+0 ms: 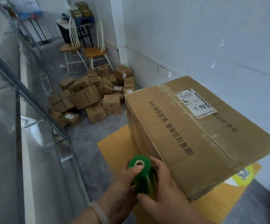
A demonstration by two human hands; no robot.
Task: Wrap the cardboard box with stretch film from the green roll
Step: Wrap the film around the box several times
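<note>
Green roll (pixel 142 174), one, upright in both your hands just beside the near left corner of the one big cardboard box (pixel 195 131). Your left hand (pixel 124 183) has its fingers clamped on the roll, thumb over the core hole; your right hand (pixel 161 188) grips its other side. One white label (pixel 195 102) on the box top. Two chairs (pixel 89 50) behind, with a pile of small boxes (pixel 92 97) on the floor, too many to count.
</note>
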